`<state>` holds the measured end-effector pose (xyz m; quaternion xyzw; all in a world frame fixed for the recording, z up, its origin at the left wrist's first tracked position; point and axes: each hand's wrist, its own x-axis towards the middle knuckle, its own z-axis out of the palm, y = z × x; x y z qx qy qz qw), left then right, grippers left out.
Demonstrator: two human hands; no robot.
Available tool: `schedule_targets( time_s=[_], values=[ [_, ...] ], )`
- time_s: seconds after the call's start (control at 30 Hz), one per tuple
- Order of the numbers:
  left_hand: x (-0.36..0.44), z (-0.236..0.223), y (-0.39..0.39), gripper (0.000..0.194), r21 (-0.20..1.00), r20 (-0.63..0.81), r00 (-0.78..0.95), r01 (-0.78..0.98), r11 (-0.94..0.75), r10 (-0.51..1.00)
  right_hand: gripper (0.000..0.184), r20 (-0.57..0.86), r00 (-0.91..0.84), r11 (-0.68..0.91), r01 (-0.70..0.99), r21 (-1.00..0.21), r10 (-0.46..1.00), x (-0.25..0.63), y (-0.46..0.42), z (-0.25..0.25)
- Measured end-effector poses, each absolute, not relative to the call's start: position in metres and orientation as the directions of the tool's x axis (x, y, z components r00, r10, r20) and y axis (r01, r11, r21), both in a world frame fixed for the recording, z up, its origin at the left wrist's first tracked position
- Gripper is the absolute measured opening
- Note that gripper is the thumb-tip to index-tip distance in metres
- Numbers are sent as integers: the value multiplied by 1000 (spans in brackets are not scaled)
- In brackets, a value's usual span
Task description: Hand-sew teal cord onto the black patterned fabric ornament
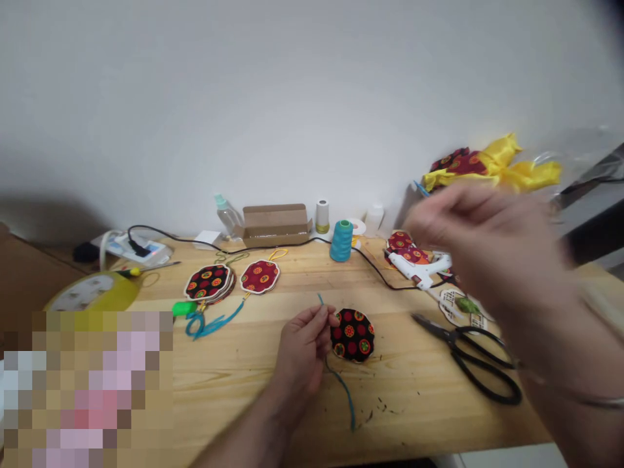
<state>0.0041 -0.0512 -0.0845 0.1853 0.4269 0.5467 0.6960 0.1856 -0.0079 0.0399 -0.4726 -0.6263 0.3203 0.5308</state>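
Note:
My left hand (303, 348) rests on the wooden table (400, 396), fingers pinched on a teal cord (341, 383) and the edge of a round black fabric piece with red and yellow dots (355, 334). The cord trails down toward the table's front edge. My right hand (480, 234) is raised above the table at the right, smeared by motion, so its fingers cannot be read. It hovers over a white glue gun (420, 266).
Black scissors (475, 354) lie at the right. Two similar fabric ornaments (209, 283) (260, 275) with cords lie left of centre. A teal thread cone (341, 240), a cardboard box (275, 224), a black cable, a power strip (136, 249) and yellow fabric (497, 168) line the back.

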Motion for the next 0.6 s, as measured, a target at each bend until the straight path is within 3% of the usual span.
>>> schedule_targets(
  time_s=[0.03, 0.1, 0.13, 0.2, 0.37, 0.6],
  values=[
    [5, -84, -52, 19, 736, -386, 34, -591, 330, 922, 6, 332, -37, 329, 287, -900, 942, 178, -12, 22],
    [6, -82, -53, 16, 762, -379, 20, -560, 325, 925, 6, 112, -124, 146, 310, -939, 986, 162, -20, -16],
    [7, -82, -53, 15, 775, -375, 13, -545, 321, 927, 1, 76, -110, 107, 311, -944, 991, 155, -23, -33],
    [9, -81, -54, 15, 796, -364, 2, -519, 312, 931, 12, 36, -88, 60, 294, -954, 995, 145, -28, -58],
    [12, -84, -53, 19, 828, -362, -14, -463, 315, 932, 17, 28, 0, 27, 239, -971, 1000, 143, -32, -76],
    [14, -86, -53, 19, 811, -426, -2, -444, 380, 905, 12, 151, 24, 139, 268, -953, 988, 146, -35, -82]
  ],
)
